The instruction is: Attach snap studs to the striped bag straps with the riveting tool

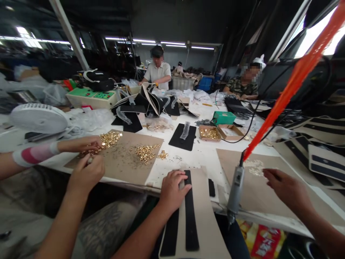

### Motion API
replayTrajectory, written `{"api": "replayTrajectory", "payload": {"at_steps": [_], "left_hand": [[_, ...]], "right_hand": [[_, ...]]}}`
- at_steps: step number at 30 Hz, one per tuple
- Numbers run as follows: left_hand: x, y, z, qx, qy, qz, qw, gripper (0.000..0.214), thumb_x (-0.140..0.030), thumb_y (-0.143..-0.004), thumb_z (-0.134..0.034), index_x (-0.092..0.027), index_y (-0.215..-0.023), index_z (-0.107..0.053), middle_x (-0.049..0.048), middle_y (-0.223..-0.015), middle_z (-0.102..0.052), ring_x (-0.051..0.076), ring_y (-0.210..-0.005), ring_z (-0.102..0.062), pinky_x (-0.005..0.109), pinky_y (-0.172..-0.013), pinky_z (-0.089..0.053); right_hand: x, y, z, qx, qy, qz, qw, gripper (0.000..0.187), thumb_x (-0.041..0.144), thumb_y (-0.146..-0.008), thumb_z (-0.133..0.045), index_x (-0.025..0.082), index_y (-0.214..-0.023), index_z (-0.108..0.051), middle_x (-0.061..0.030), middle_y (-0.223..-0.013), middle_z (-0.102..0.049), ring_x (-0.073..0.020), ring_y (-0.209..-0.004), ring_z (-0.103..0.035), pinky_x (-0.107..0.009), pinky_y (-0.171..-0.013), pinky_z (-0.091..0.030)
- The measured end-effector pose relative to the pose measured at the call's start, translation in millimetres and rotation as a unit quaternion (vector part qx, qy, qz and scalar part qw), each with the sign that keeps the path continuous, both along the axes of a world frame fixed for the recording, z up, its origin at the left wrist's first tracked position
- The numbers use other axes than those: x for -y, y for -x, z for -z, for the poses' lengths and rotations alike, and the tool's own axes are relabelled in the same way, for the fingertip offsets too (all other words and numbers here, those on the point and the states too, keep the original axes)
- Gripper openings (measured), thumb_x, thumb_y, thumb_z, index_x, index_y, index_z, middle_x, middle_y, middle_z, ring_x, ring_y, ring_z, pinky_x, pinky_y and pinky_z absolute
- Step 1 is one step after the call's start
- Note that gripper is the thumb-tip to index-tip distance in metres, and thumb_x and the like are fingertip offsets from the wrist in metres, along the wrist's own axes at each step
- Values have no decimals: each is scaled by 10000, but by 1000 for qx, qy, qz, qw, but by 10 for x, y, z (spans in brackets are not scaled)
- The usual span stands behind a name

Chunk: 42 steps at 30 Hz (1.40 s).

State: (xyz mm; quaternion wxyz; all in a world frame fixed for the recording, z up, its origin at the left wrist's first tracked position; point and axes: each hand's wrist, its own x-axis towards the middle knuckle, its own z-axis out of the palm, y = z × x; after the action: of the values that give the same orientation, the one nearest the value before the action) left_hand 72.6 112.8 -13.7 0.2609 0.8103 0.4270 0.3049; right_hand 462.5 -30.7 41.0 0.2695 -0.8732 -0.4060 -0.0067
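My left hand (175, 189) lies on a long beige panel (205, 216) with black straps, its fingers and thumb spread on top by the middle strap (191, 216). The panel's far end rests on the table edge and its near end comes down toward my lap. At the right, my right hand (285, 187) is at a scatter of small pale pieces (253, 167) on a brown sheet (269, 196). Its fingertips are drawn together; whether a piece is between them is too small to tell. A grey electric screwdriver (235, 192) hangs between my hands.
An orange cord (291, 86) holds up the screwdriver. At the left, a co-worker's hands (87, 169) handle gold hardware (145, 153) on cardboard. Ahead are a black panel (183, 136), a box of gold pieces (209, 133) and a green box (223, 118). Two people sit beyond.
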Motion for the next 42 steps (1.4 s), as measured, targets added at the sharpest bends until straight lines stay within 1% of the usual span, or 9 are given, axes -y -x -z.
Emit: {"api": "replayTrajectory", "payload": {"at_steps": [3,5,7,10,17,31,37,40,42], "left_hand": [[4,-1,14,3,-3,3,1000,269,-227,-794,-832,-257,-1046,-744,33,-1241,-716,273,-1226,-608,482,-1040,-475],[1,-4,23,4,-5,4,1000,267,-237,-798,-832,-258,-1049,-745,23,-1239,-716,265,-1233,-603,473,-1048,-470],[-1,-5,26,3,-3,3,1000,269,-247,-798,-834,-262,-1053,-749,16,-1236,-718,260,-1232,-602,465,-1047,-471],[3,1,21,2,3,3,1000,282,-262,-791,-843,-266,-1059,-754,10,-1237,-719,259,-1230,-601,457,-1040,-474],[33,19,10,10,8,2,1000,286,-290,-795,-837,-277,-1067,-752,9,-1246,-715,261,-1235,-590,464,-1031,-464],[30,12,-25,-1,18,11,1000,278,-296,-812,-820,-272,-1081,-756,37,-1261,-711,283,-1249,-580,484,-1044,-458],[23,10,-24,3,5,4,1000,269,-256,-798,-826,-265,-1059,-762,26,-1237,-719,264,-1227,-599,454,-1043,-475],[22,12,-14,6,-1,7,1000,241,-263,-807,-822,-268,-1039,-757,21,-1229,-722,266,-1228,-600,459,-1039,-471],[19,13,-4,4,-4,9,1000,232,-264,-813,-817,-271,-1035,-751,14,-1233,-721,266,-1227,-600,462,-1035,-468]], "right_hand": [[134,668,-352,-75,-88,5,993,417,617,-815,-636,273,-1018,-754,-77,-794,-759,-303,-711,-722,-382,-642,-511],[50,1185,-463,-139,-94,-126,978,383,618,-808,-663,272,-935,-765,-54,-846,-760,-255,-699,-700,-352,-650,-517],[-181,1636,-428,-195,-30,-274,941,316,542,-903,-606,270,-920,-766,-38,-916,-758,-226,-789,-695,-325,-723,-520],[-650,2034,-188,-228,26,-365,902,249,417,-926,-582,252,-889,-765,-26,-916,-753,-211,-869,-686,-310,-810,-502],[-1154,2099,259,-191,106,-347,912,168,323,-850,-614,249,-817,-761,-5,-871,-765,-208,-844,-678,-318,-806,-463],[-1330,2130,128,-186,171,-330,910,115,242,-772,-656,197,-670,-686,9,-614,-643,-156,-609,-555,-266,-561,-351],[-697,2140,-80,-195,11,-310,930,323,423,-976,-497,216,-892,-731,-53,-895,-724,-206,-782,-650,-309,-711,-503],[-69,2001,-1,-124,-176,-157,964,376,539,-913,-620,217,-1085,-715,-97,-1070,-706,-248,-875,-662,-363,-787,-538],[225,1871,129,-89,-208,-34,973,544,600,-850,-684,197,-1215,-667,-122,-1127,-680,-276,-919,-664,-395,-793,-550]]}}
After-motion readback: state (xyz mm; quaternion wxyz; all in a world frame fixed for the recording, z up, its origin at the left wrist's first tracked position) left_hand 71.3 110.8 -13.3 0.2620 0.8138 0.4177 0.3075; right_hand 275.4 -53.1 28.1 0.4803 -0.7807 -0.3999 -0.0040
